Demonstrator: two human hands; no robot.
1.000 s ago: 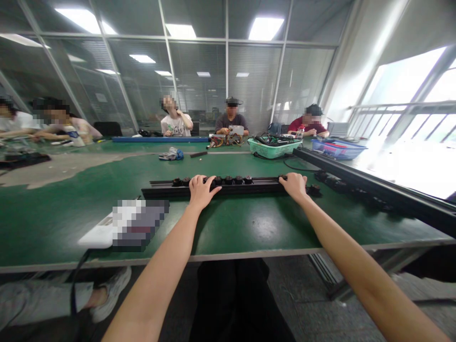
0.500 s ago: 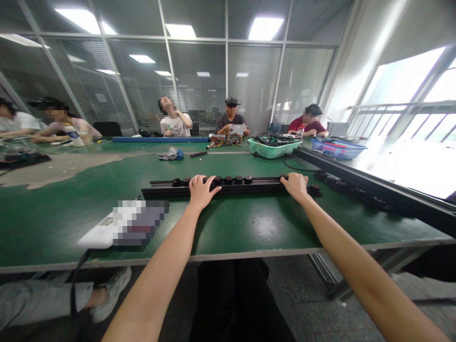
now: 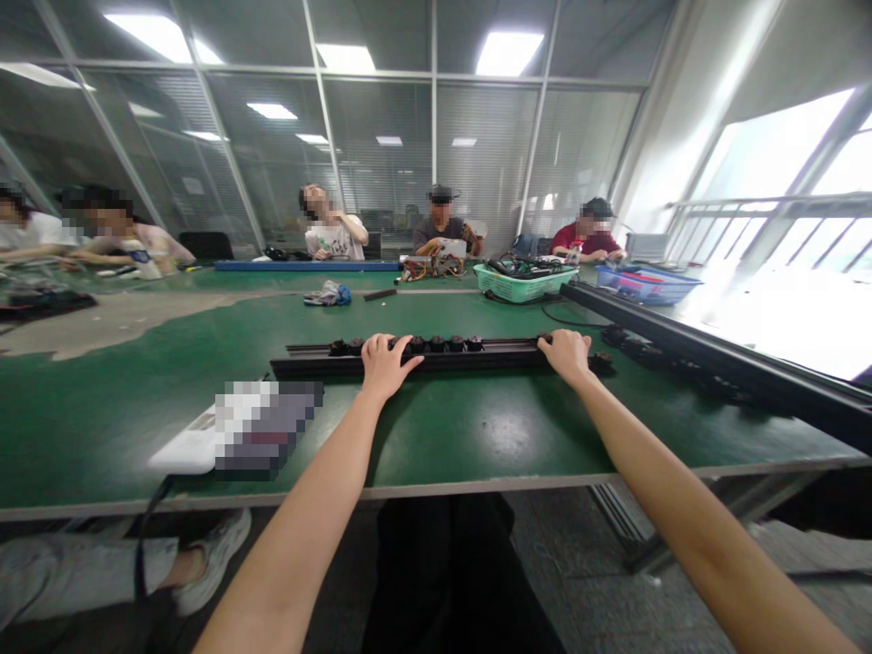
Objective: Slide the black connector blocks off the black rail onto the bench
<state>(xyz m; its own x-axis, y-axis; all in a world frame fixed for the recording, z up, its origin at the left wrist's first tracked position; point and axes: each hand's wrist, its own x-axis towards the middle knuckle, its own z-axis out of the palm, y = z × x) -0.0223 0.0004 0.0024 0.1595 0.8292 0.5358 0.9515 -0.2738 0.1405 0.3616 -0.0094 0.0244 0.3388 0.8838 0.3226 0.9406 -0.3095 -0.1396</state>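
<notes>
Straight ahead in the head view, the left hand [image 3: 388,366] lies over a long black metal rail [image 3: 463,362], its fingers curved down across the top among a row of small black round fittings [image 3: 436,344]. The right hand [image 3: 565,356] rests palm down at the rail's right end, fingers slightly parted, just beside another fitting. How firmly either hand grips cannot be told. The rail lies on a green work table [image 3: 477,427], roughly parallel to its near edge. Farther off sit a green plastic basket [image 3: 521,283] and a blue basket [image 3: 644,285], with a second black rail [image 3: 715,354] along the right and a seated person [image 3: 442,232] across the table.
</notes>
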